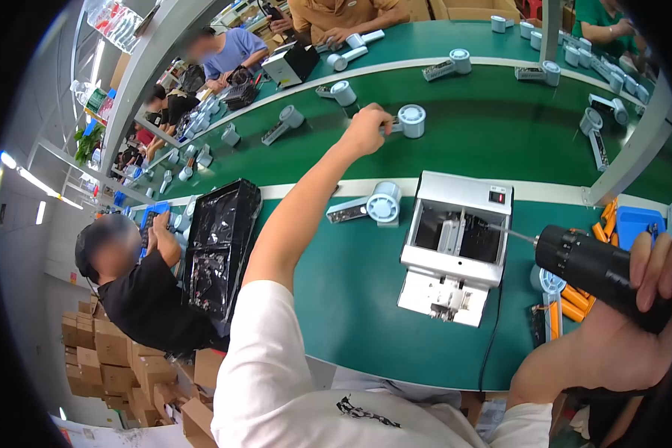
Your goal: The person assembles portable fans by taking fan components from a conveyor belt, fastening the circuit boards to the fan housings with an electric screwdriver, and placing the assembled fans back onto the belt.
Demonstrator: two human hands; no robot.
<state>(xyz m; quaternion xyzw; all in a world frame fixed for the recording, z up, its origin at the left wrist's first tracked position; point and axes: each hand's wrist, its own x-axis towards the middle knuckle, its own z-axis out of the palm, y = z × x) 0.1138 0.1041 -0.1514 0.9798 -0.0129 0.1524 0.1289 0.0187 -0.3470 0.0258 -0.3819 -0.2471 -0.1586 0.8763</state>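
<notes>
My left hand (366,129) reaches out over the green conveyor belt, its fingers closed on the handle end of a light blue handheld fan (411,122). My right hand (653,299) is wrapped round a black electric screwdriver (586,257). The screwdriver's thin bit points left, at the opening of a silver screw feeder (459,231); whether it touches anything inside I cannot tell. On the green table, left of the feeder, lies another light blue fan (383,203) with its handle open. A further fan (551,280) sits partly hidden below the screwdriver.
Several orange battery cells (575,302) and a blue tray (638,224) are at the right. A black bin (220,250) stands at the left, near a co-worker in black (145,291). More fans lie along the belt (493,112). A metal post (635,164) rises at the right.
</notes>
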